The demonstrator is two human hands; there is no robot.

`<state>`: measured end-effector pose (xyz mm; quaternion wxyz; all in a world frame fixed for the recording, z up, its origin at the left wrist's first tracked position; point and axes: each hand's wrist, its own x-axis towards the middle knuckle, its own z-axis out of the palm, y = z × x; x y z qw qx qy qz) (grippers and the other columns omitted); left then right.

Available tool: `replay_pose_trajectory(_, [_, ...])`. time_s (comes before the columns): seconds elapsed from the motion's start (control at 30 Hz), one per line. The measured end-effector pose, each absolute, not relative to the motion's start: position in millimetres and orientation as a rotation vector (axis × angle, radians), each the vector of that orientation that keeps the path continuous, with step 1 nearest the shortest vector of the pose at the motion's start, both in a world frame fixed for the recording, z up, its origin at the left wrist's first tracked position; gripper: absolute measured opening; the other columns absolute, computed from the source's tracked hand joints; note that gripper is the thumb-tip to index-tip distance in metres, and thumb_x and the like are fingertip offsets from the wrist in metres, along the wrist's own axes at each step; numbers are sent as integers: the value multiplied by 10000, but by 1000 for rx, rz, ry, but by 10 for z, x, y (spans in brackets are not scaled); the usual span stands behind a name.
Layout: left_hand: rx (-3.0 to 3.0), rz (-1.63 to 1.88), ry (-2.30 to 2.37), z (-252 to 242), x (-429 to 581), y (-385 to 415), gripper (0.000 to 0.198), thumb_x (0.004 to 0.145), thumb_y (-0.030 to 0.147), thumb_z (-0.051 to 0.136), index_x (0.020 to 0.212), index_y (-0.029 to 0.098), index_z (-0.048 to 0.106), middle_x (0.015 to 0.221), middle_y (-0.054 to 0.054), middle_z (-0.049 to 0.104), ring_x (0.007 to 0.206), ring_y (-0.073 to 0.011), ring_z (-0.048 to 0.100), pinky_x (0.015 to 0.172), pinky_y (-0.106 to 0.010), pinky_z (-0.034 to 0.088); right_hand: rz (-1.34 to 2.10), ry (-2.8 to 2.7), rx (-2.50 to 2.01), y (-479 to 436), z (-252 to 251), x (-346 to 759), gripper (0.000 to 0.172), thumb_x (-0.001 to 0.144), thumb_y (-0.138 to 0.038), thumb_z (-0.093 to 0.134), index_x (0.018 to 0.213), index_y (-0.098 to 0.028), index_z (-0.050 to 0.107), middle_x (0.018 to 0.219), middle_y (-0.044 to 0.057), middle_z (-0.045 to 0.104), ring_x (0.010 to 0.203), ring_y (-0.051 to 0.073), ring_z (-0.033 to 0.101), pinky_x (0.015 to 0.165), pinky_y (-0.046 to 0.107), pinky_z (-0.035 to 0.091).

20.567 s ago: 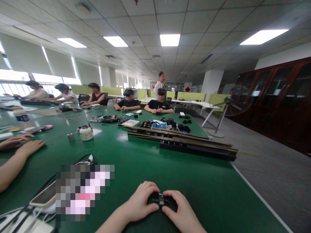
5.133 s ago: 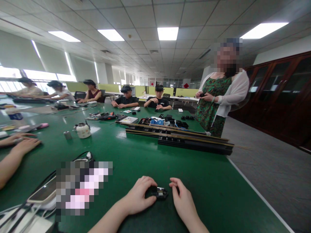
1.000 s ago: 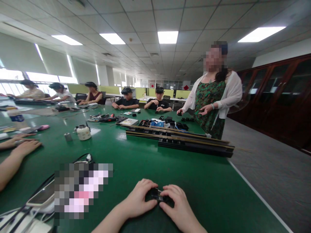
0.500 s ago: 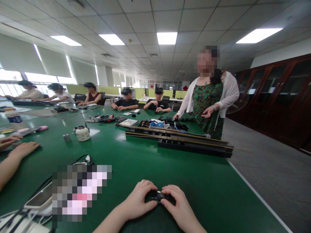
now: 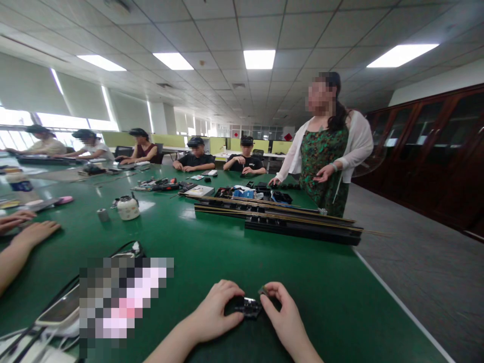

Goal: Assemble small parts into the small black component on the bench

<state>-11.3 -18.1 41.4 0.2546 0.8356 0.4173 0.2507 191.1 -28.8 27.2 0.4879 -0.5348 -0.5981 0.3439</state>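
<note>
A small black part (image 5: 251,308) with a shiny top is low on the green table (image 5: 181,247), near the front. My left hand (image 5: 217,310) grips its left side between thumb and fingers. Just right of that part, my right hand (image 5: 282,312) pinches a small dark piece (image 5: 262,291) between thumb and index finger. This piece is at the black part's upper right corner; whether the two touch is hard to tell.
Long black rails (image 5: 302,232) with thin rods lie across the table ahead. A white jar (image 5: 128,207), a grey cylinder (image 5: 103,215) and cables are on the left. Another person's hand (image 5: 38,233) rests at the left; a person (image 5: 325,151) stands behind the rails.
My right hand has shifted slightly right, off the black part, and now shows a small dark piece in its fingertips. More of the black part is visible. My left hand has hardly moved.
</note>
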Motion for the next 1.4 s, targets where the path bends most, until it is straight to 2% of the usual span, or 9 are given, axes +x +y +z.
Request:
replay_pose_trajectory(0.23, [2267,670,1139,427,-102,-201,339,722,214,622,1058,238,584,1062,-44,584,1013,-236,492,908,-333,376,1010,-1256,-1189,-233,195,1951,390,712,-455,622,976,-172,573,894,92,707,891,244,653,834,366,481])
replay_pose_trajectory(0.37, [2267,665,1140,415,-98,-195,341,722,215,621,1060,233,583,1071,-47,581,1017,-237,492,911,-332,376,1046,-1169,-1169,-209,202,1973,437,663,-488,663,959,-170,617,929,104,709,925,264,647,862,392,484])
replay_pose_trajectory(0.53, [2280,670,1139,394,-91,-183,339,724,218,617,1061,238,583,1076,-48,579,1021,-239,490,912,-337,378,1075,-1090,-1179,-194,246,2006,458,604,-509,699,904,-167,646,899,103,713,908,276,652,856,406,492])
replay_pose_trajectory(0.77, [2278,669,1133,385,-95,-179,342,726,221,625,1064,239,579,1072,-47,581,1017,-235,490,915,-337,378,1098,-997,-1167,-189,222,2025,456,621,-515,685,915,-170,634,900,91,711,917,266,650,877,399,477])
replay_pose_trajectory(0.97, [2277,674,1127,360,-101,-168,355,720,222,625,1070,247,578,1077,-44,577,1026,-241,489,916,-344,375,1116,-959,-1168,-206,274,2030,490,579,-531,711,898,-167,629,894,92,711,924,272,648,884,404,470])
replay_pose_trajectory(1.4, [2261,683,1117,358,-109,-170,363,711,199,629,1068,247,581,1067,-38,572,1018,-234,488,916,-335,373,1149,-924,-1146,-206,244,2044,423,617,-475,707,899,-178,599,910,72,704,947,248,634,916,384,447])
